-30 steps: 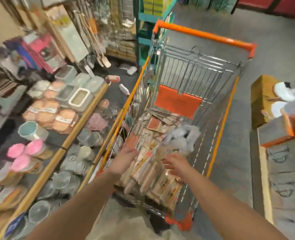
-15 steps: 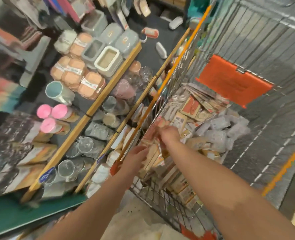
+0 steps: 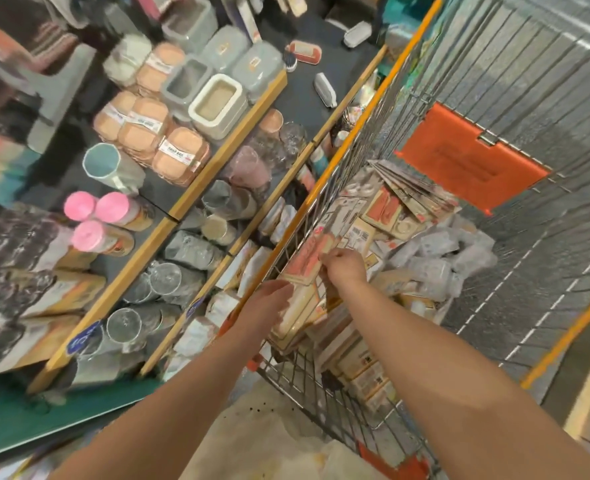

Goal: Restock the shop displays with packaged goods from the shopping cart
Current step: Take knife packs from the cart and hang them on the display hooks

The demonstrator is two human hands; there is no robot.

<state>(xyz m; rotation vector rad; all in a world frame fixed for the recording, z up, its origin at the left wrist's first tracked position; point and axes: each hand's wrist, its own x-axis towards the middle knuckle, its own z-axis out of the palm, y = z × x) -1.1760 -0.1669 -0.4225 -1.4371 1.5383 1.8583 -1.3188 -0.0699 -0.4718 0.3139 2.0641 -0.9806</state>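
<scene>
Right hand [image 3: 343, 268]: fingers curled, pinching the upper end of a flat carded pack [image 3: 307, 259], pink-orange face under glossy film. Left hand [image 3: 267, 306]: fingers fairly straight and blurred, laid against the lower packs [image 3: 298, 310] just below; whether they grip cannot be told. The held pack is a thin rectangle; its long axis runs from lower left to upper right, along the cart's orange-trimmed left rim [image 3: 338, 157], and it stands tilted on edge just inside that rim.

Shopping cart [image 3: 528, 98]: steel wire mesh with an orange plastic flap [image 3: 466, 161] on the far wall. Inside: more flat cardboard-backed packs [image 3: 390, 209], fanned and stacked, and crinkled clear bags [image 3: 438, 251] to the right.

Left of the cart: shelves edged in wood [image 3: 217, 157], holding peach soap boxes [image 3: 179, 154], grey rectangular containers [image 3: 217, 105], pink-lidded jars [image 3: 113, 209] and clear glasses [image 3: 163, 282].
</scene>
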